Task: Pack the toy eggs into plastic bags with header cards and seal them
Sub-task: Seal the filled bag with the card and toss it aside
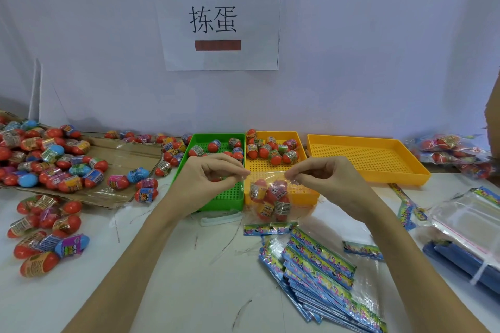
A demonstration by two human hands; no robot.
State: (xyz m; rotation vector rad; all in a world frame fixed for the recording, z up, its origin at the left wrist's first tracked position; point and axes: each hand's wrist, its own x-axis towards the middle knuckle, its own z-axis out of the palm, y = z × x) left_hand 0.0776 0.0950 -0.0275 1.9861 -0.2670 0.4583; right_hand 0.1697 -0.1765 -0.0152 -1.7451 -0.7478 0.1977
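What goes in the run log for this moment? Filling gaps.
left hand pinches bag top | right hand pinches bag top | eggs bagged | unsealed

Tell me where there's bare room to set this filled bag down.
The far-right yellow tray is bare. The table is open between your forearms, left of the header-card bags. It's crowded by the loose eggs on the left.
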